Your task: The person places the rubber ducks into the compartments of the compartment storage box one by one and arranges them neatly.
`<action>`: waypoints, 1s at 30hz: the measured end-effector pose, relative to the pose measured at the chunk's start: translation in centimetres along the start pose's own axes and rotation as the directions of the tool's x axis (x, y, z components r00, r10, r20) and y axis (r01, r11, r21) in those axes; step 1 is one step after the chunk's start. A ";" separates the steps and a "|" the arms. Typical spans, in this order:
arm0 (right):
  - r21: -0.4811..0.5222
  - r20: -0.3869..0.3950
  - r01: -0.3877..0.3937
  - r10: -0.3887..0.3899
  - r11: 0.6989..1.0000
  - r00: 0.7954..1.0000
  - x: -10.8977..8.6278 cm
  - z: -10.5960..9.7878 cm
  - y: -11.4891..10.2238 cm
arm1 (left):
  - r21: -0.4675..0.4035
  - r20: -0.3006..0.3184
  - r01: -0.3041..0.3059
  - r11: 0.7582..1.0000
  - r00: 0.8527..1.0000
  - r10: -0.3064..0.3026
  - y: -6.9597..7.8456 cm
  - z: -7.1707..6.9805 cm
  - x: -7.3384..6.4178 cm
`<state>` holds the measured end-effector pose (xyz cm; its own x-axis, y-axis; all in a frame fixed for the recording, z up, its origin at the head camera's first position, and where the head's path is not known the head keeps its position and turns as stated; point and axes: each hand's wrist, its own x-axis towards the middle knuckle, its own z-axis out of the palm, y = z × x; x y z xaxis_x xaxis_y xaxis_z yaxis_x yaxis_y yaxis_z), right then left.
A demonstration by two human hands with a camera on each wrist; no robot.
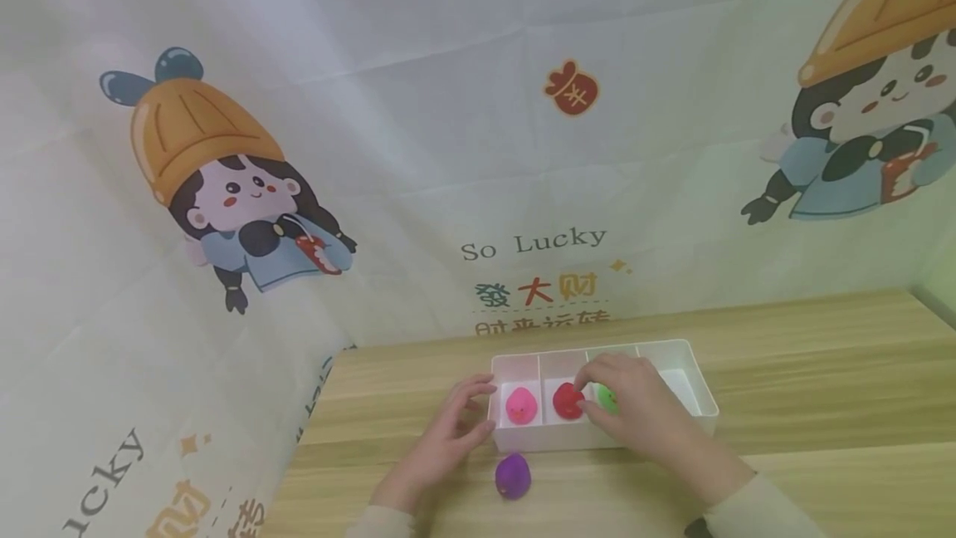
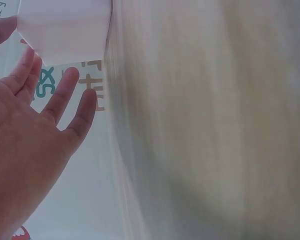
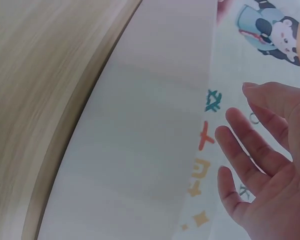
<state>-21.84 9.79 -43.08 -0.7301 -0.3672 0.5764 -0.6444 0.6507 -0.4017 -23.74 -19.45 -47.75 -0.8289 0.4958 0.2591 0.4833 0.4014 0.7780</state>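
Note:
A long white divided box (image 1: 553,440) stands on the wooden table. A pink toy (image 1: 521,408) with a small beak lies in its leftmost compartment, a red round toy (image 1: 566,402) in the one beside it. Farther right is a green toy (image 1: 606,397), partly covered by my right hand (image 1: 641,405). That hand hovers over the box, thumb and forefinger at the red toy's right edge; in the right wrist view its fingers are loosely bent with nothing seen between them. My left hand (image 1: 448,430) touches the box's left end with thumb and fingertips, the other fingers spread.
A purple round toy (image 1: 513,476) lies on the table (image 1: 821,405) in front of the box's left end. Behind the table hangs a pale printed cloth (image 1: 418,148) with cartoon figures and lettering, which also covers the left side.

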 end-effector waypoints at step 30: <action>0.211 0.168 -0.019 -0.017 0.977 0.986 -1.1 2.7 -5.0 | 0.029 -0.003 0.012 0.999 1.000 -0.012 -0.2 0.0 0.0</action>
<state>-18.40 5.15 -43.59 -0.7470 -0.4847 0.4551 -0.6637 0.5025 -0.5541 -23.82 -19.54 -47.89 -0.8357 0.4883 0.2513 0.4810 0.4299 0.7641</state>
